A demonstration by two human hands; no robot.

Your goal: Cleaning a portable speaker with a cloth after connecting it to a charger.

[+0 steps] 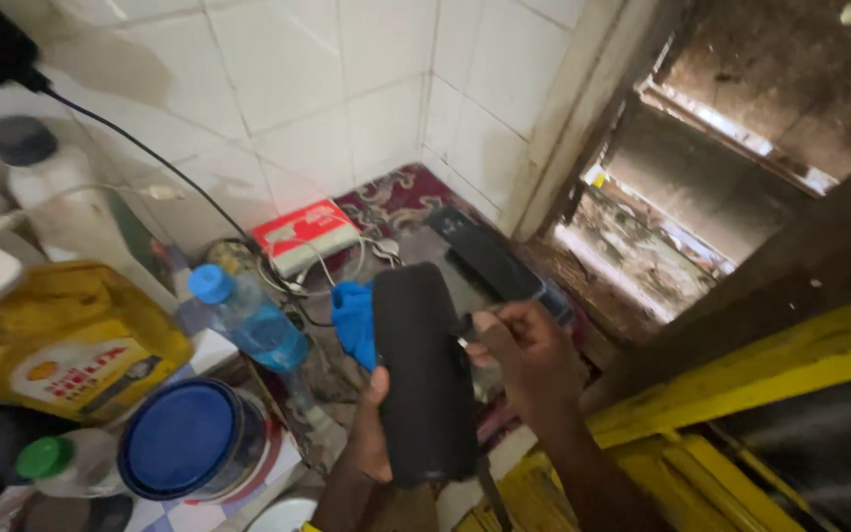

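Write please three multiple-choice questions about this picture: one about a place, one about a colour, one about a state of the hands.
1. Where does the red and white flat packet lie?
A. by the tiled wall corner
B. on the yellow wooden frame
C. inside the blue-lidded jar

2. What colour is the cap of the small clear plastic bottle?
A. green
B. blue
C. red

3. How is the black cylindrical fabric-covered object held?
A. it lies untouched
B. right hand alone
C. left hand grips it from below, right hand touches its side

Answers: 1 A, the packet sits below the white tiles; 2 B, its cap is light blue; 3 C, the left hand wraps the lower part and the right hand pinches something small at its edge.
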